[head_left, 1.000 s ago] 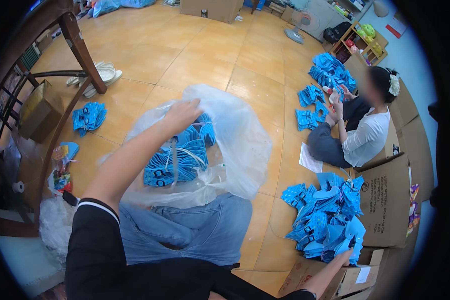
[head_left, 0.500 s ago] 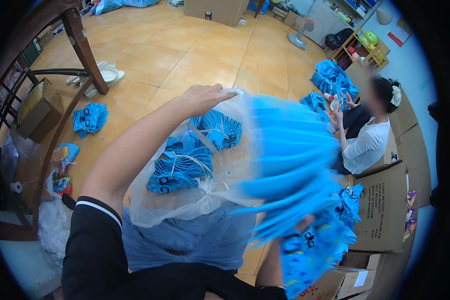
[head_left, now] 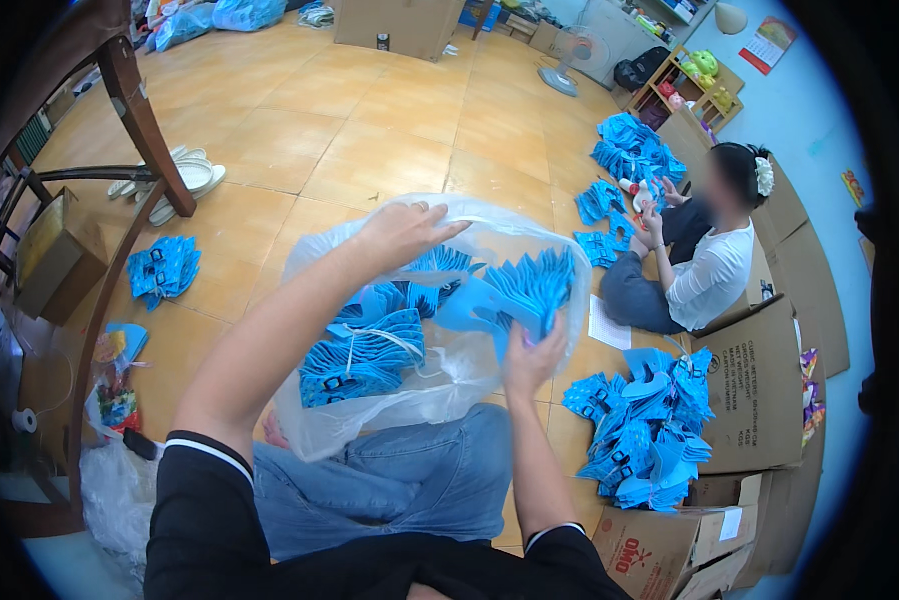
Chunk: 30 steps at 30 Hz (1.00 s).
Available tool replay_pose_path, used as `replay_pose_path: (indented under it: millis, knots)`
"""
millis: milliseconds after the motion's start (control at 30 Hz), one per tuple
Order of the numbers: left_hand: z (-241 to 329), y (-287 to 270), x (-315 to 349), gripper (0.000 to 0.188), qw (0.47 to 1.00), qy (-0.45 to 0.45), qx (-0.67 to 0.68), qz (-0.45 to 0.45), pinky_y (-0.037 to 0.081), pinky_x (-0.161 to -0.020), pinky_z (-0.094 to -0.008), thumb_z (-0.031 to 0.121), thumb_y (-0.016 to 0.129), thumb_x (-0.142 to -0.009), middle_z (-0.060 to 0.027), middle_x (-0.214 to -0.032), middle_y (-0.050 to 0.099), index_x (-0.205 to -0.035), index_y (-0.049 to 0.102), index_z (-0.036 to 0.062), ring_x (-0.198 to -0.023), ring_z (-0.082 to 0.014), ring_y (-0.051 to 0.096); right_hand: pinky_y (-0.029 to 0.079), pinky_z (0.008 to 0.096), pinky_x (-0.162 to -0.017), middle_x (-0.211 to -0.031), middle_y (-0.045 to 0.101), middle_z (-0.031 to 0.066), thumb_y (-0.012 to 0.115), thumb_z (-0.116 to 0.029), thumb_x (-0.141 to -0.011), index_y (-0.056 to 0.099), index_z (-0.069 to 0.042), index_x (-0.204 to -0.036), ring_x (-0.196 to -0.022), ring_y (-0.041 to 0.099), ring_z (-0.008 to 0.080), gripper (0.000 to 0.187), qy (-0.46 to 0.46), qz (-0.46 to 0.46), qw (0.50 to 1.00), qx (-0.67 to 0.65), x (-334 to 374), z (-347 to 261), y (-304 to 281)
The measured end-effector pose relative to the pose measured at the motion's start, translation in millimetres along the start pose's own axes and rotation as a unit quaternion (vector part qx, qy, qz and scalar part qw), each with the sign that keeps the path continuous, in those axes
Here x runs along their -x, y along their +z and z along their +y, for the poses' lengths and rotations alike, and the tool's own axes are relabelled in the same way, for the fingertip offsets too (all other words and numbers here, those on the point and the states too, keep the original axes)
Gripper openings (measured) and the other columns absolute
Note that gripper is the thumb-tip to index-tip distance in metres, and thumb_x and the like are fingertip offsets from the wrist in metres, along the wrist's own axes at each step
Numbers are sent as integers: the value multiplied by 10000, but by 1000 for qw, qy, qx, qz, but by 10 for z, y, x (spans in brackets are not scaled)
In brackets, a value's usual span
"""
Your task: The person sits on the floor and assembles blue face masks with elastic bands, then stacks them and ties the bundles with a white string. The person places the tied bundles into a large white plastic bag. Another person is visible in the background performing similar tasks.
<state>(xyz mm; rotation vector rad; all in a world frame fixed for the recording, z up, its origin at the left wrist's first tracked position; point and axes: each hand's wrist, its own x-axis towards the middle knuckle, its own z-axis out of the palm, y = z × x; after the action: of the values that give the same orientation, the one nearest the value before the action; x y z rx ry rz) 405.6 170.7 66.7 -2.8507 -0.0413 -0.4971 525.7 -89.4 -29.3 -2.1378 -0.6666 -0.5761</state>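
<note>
1. Blue denim legs [head_left: 400, 480] are folded on the tiled floor [head_left: 370, 150]; just before them sits a translucent plastic bag [head_left: 460, 385], its mouth open upward.
2. Toward the bag's near left corner, inside, lies a tied stack [head_left: 365, 355] of thin blue pieces with a white strip around it.
3. Fingers wrapped on its near end, the right hand [head_left: 535, 358] grips a fanned blue bundle [head_left: 545, 280], which is within the right edge of the bag's mouth.
4. Across the far rim, the left hand [head_left: 405, 238] is closed on the plastic; another blue stack [head_left: 440, 262] shows partly below it.
5. To the bag's right, a loose blue heap [head_left: 640, 430] lies on the floor beside an opened carton [head_left: 755, 400].
6. Off to the left, a small blue pile [head_left: 165, 270] lies near a wooden chair [head_left: 145, 120].
7. Farther along the floor's right edge sits a co-worker [head_left: 710, 275] in a white top, near more blue heaps [head_left: 635, 150].
8. Near the floor's far edge are a fan [head_left: 570, 65] and a cardboard box [head_left: 395, 25].
</note>
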Motion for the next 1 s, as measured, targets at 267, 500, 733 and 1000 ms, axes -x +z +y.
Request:
replay_pose_path:
  millis: [267,500,733,1000]
  knots:
    - [195,-90,-111,636,996,-61,60,-10,554,-759,-358,27,539,-828,-105,-1440,458,-1434,346,41,-1018,-257,631,234,518,-1126,-1474,260,303,708,-241,-796,346,-106,-1450,-1379,231,476,760,283,-232,928,66,527,170,810]
    - [362,-138,-49,702,988,-94,65,-107,500,-903,-389,40,579,-795,-126,-1480,399,-1453,349,126,-1183,-298,544,179,558,-1138,-1493,254,306,624,-141,-820,592,-123,-1281,-1399,194,481,462,18,-80,964,253,272,956,201]
    - [903,-661,409,321,976,-104,188,28,335,-1068,-479,102,671,-806,-239,-1426,419,-1126,669,79,-1308,-406,406,325,452,-1091,-1434,370,270,619,-146,-851,348,-42,-1449,-1326,363,428,665,11,-39,999,-29,-103,878,-320]
    - [1877,-863,1876,350,917,-357,168,-61,199,-1134,-491,140,671,-838,-232,-1521,284,-1177,649,55,-1414,-415,236,292,475,-1099,-1459,284,311,644,-211,-853,307,-35,-1466,-1356,303,444,721,161,56,972,159,-112,2064,-1390]
